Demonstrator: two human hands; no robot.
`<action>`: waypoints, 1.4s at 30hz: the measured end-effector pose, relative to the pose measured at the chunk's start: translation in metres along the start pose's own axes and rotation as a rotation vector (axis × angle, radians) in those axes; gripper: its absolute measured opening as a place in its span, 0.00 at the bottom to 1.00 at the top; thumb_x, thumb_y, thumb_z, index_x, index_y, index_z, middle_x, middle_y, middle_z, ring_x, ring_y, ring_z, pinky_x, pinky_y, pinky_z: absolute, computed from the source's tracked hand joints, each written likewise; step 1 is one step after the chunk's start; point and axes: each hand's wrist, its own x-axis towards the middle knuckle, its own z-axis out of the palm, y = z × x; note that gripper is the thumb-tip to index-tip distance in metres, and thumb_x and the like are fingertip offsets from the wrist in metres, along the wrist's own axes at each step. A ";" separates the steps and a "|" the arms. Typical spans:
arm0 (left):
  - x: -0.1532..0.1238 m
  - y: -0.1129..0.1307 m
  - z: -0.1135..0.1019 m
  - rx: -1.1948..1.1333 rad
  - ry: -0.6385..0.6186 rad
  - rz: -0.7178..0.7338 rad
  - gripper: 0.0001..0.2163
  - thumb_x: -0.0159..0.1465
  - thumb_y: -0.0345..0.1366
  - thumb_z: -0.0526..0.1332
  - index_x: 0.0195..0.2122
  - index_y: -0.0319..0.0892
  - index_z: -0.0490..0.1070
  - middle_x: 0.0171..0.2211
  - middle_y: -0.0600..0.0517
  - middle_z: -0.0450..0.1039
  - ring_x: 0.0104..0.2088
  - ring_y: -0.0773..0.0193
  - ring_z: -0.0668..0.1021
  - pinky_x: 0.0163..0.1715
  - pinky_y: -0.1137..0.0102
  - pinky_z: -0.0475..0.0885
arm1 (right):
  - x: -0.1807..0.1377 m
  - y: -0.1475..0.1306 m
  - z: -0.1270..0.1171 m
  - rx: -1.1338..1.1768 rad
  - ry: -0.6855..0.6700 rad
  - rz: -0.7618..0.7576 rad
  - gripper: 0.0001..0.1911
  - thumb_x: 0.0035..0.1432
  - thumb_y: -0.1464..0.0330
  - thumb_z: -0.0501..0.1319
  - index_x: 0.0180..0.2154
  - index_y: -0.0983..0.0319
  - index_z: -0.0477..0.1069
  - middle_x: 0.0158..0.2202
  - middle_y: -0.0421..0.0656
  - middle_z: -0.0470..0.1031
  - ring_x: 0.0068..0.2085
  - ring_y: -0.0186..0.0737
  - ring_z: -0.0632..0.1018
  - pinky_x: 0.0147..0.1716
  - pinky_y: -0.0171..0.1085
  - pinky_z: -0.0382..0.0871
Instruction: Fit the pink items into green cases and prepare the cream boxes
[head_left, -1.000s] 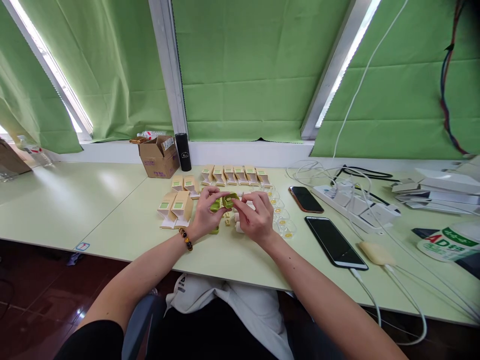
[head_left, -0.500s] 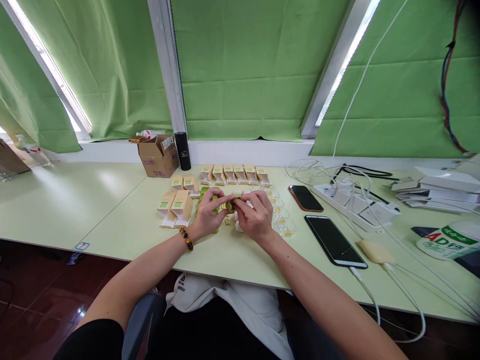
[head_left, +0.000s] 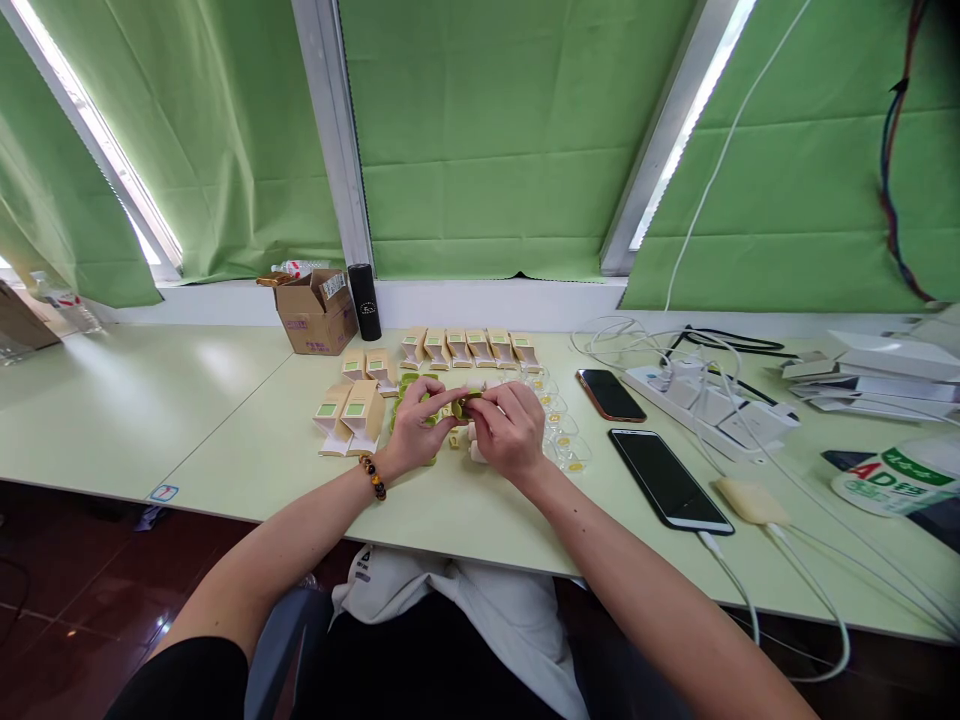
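Between my two hands is a small olive-green piece, partly covered by fingers, so its kind does not show. My left hand pinches it from the left, a beaded bracelet on the wrist. From the right, the thumb and fingers of my right hand close on it. More green pieces lie behind and beneath my left hand. A tiny yellowish piece rests on the table just below the hands. Beside my right hand are several clear plastic pieces with yellow centres and some white pieces, mostly hidden.
Small cream boxes with green squares stand left and in a row behind. A cardboard box and black bottle are at the back. Rightward lie two phones, a power strip, cables and a plastic bottle.
The green piece has tilted slightly between my fingers. Both hands keep nearly the same place and grip; the boxes and other things have not moved.
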 end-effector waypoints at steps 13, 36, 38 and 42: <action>0.001 0.000 -0.001 -0.036 0.003 -0.097 0.18 0.68 0.35 0.73 0.59 0.51 0.83 0.41 0.49 0.76 0.42 0.60 0.78 0.46 0.64 0.77 | -0.002 0.002 -0.002 -0.041 -0.030 -0.041 0.10 0.69 0.75 0.63 0.35 0.58 0.80 0.30 0.44 0.74 0.35 0.43 0.72 0.38 0.45 0.61; 0.009 -0.014 -0.005 -0.053 0.148 -0.354 0.20 0.66 0.39 0.73 0.59 0.45 0.78 0.52 0.45 0.75 0.49 0.58 0.78 0.51 0.62 0.76 | -0.001 -0.007 -0.005 0.093 -0.163 0.045 0.09 0.69 0.74 0.63 0.36 0.59 0.79 0.37 0.45 0.83 0.42 0.43 0.78 0.45 0.43 0.66; 0.010 -0.015 -0.005 -0.094 0.187 -0.423 0.21 0.67 0.41 0.72 0.60 0.44 0.75 0.52 0.44 0.77 0.47 0.58 0.78 0.49 0.64 0.75 | -0.004 -0.009 -0.002 0.087 -0.280 0.037 0.09 0.69 0.74 0.63 0.35 0.59 0.79 0.36 0.44 0.84 0.41 0.43 0.77 0.45 0.43 0.63; 0.013 -0.018 -0.002 -0.248 0.245 -0.554 0.20 0.70 0.49 0.69 0.57 0.43 0.73 0.49 0.44 0.79 0.46 0.59 0.79 0.47 0.65 0.74 | -0.012 -0.013 0.005 0.034 -0.505 0.045 0.09 0.67 0.74 0.65 0.33 0.59 0.79 0.34 0.42 0.84 0.40 0.43 0.74 0.45 0.43 0.59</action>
